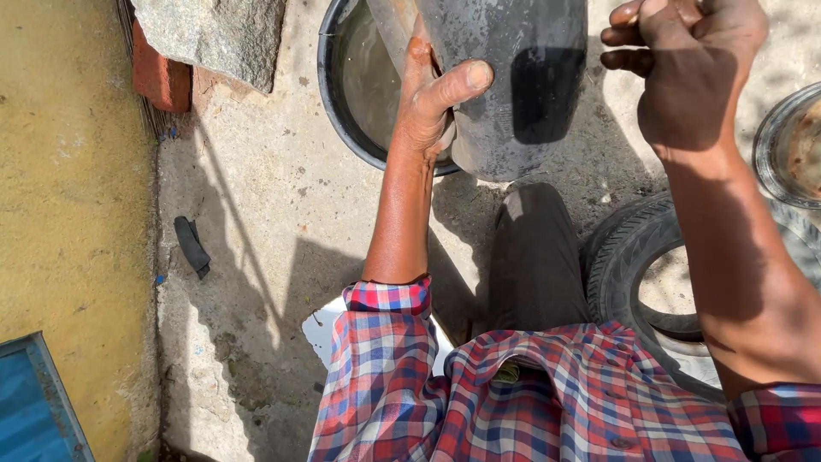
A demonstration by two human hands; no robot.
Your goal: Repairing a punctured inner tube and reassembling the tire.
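A fat black rubber inner tube (522,77) is held over a dark round basin (329,81) of murky water. My left hand (432,98) grips the tube's left side, thumb across its front. Just right of the tube, my right hand (680,64) hovers with its fingers curled; whether it holds anything is hidden. Both forearms are bare, with checked red and blue sleeves rolled up.
A black tyre (620,269) lies on the concrete by my right knee. A round metal bowl (787,145) sits at the right edge. A stone slab (214,34) rests on red bricks (158,77) at top left. A black rubber scrap (192,245) lies on the concrete.
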